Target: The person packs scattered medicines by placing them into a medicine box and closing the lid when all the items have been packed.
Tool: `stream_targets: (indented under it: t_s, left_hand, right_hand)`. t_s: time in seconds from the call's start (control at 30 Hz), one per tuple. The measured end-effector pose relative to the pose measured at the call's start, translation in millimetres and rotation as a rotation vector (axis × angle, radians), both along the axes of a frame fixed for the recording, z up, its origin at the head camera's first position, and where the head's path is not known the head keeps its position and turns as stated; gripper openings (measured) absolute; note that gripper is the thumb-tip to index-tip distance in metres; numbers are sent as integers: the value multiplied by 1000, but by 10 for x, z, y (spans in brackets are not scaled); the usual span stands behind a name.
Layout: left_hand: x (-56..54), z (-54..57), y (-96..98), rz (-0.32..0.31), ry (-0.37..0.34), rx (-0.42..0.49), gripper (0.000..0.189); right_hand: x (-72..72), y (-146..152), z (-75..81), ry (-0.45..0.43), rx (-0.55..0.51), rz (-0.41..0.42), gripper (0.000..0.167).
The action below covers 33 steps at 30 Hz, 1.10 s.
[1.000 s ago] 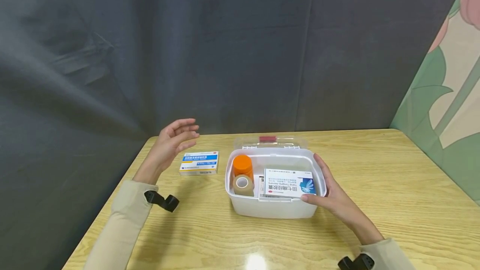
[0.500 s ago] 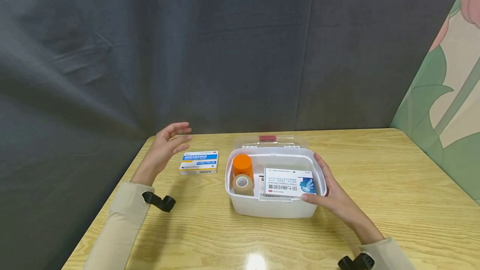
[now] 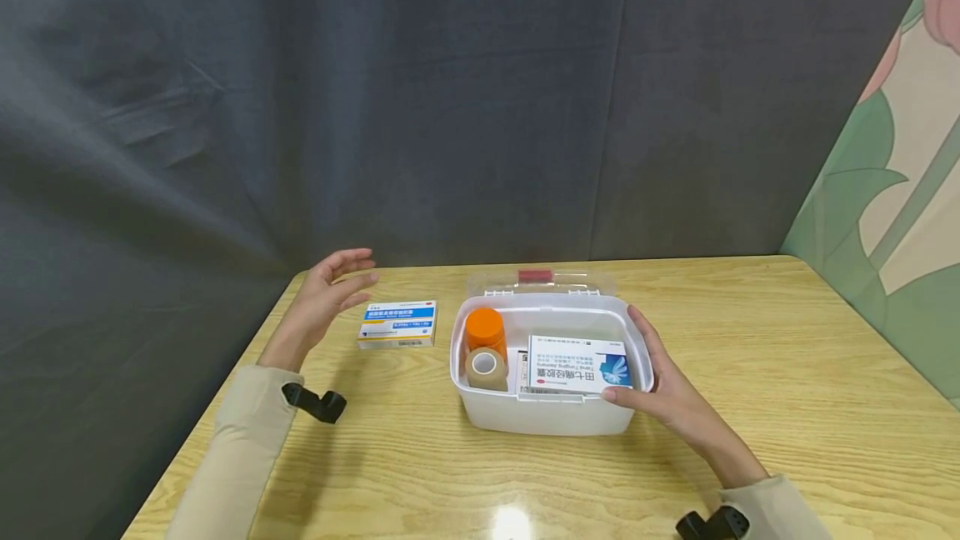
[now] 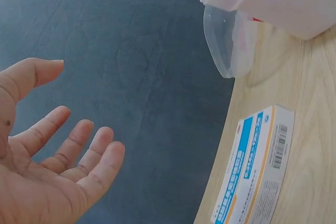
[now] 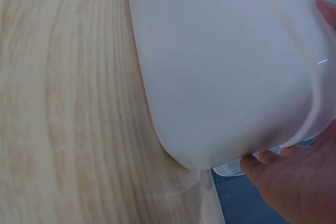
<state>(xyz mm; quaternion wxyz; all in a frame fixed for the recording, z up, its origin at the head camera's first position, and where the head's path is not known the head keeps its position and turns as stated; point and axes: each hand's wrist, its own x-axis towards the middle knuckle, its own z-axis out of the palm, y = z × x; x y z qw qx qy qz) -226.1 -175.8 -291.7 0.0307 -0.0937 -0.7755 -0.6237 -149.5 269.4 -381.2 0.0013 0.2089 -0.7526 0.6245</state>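
My left hand [image 3: 318, 302] hovers left of a blue-and-white medicine box [image 3: 397, 324] that lies flat on the table. Its fingers are loosely bent with nothing between them, and in the left wrist view the medicine box [image 4: 254, 166] sits off to the side of the fingertips. My right hand [image 3: 667, 386] grips the right end of a white plastic storage box [image 3: 543, 418], thumb at the front rim and fingers along the side. Inside stand an orange-capped bottle [image 3: 485, 330], a tape roll [image 3: 487, 370] and a white medicine carton [image 3: 577, 363] with a blue butterfly-like print.
Behind the storage box its clear lid [image 3: 577, 282] hangs open, with a red latch [image 3: 535, 277]. The wooden table [image 3: 787, 357] ends at a dark curtain [image 3: 480, 107]. A floral panel [image 3: 885, 190] stands at the right.
My left hand has drawn back slightly left and down, away from above the medicine box. My right hand and the storage box have stayed in place.
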Motion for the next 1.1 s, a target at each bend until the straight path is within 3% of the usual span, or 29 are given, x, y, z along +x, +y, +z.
stream_targets:
  t_s: [0.33,1.1]
  left_hand:
    - [-21,-100,-101,46,-32,-70,56]
    - [-83,-369,-222,58,-160,-1,55]
  right_hand:
    - [20,4,1,-5,10,-7,107]
    - [73,2,5,-6,4,-4,108]
